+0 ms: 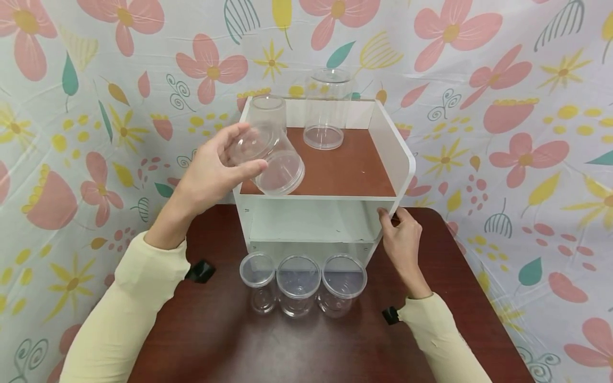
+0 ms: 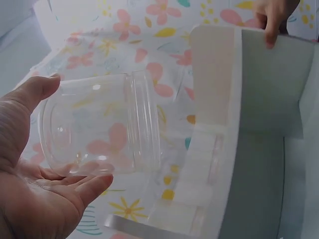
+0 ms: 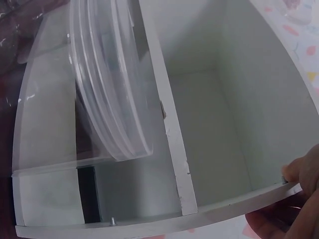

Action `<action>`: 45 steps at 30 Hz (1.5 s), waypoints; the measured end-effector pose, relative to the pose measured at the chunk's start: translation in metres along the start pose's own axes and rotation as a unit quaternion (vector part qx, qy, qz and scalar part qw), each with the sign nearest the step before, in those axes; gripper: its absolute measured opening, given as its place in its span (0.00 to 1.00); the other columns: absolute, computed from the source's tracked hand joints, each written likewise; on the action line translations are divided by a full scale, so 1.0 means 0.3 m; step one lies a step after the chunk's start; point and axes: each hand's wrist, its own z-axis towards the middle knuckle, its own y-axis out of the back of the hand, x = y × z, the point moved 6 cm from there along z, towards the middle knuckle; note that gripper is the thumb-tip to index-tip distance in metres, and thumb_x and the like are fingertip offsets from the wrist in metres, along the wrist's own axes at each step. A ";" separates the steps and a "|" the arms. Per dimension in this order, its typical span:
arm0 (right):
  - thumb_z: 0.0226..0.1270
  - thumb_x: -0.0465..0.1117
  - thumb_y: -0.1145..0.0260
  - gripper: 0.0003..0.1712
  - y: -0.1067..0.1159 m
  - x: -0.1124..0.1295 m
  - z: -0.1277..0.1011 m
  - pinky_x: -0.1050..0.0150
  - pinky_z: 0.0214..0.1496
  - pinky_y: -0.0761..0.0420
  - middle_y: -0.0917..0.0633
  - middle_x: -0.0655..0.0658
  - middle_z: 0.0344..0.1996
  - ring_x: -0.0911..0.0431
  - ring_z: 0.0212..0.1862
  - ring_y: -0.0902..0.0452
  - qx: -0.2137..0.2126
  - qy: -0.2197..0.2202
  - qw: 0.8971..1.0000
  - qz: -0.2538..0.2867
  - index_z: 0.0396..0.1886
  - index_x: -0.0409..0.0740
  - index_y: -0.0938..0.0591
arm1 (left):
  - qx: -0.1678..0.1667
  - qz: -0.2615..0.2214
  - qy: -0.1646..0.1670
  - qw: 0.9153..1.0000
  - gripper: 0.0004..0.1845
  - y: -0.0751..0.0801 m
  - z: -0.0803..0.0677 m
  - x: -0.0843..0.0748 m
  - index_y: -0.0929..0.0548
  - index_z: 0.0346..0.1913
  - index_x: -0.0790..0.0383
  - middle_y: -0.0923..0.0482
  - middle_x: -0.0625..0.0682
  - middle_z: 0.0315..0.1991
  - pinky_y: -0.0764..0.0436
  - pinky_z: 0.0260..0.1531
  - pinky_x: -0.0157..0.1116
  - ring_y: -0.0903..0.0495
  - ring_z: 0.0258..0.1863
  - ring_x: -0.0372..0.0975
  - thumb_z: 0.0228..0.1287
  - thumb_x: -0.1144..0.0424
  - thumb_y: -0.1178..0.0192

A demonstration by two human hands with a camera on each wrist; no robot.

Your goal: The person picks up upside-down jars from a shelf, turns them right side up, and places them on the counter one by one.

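My left hand (image 1: 203, 175) grips a clear plastic jar (image 1: 283, 173) at one end, thumb on one side and fingers on the other. The jar tilts in front of the left part of the white shelf unit's brown top board (image 1: 356, 173). In the left wrist view the same jar (image 2: 94, 127) lies nearly sideways, its ridged end pointing away from the palm. Down at the unit's right side, my right hand (image 1: 403, 242) pinches the front edge of the white side panel (image 1: 404, 159), thumb inside and fingers outside.
A tall clear jar (image 1: 328, 114) and a smaller clear jar (image 1: 268, 106) stand on the top board. Three lidded clear jars stand in a row before the unit: left (image 1: 257, 271), middle (image 1: 299, 276), right (image 1: 344, 276). The dark table (image 1: 210, 330) meets flowered cloth (image 1: 551, 213).
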 end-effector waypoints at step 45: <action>0.71 0.37 0.31 0.25 0.039 0.015 -0.068 0.66 0.51 0.26 0.18 0.36 0.54 0.50 0.50 0.21 -0.019 -0.061 0.996 0.058 0.65 0.34 0.21 | 0.002 -0.190 -0.014 0.982 0.39 -0.184 -0.220 0.231 0.40 0.76 0.73 0.35 0.62 0.75 0.28 0.65 0.33 0.32 0.73 0.45 0.64 0.77 0.37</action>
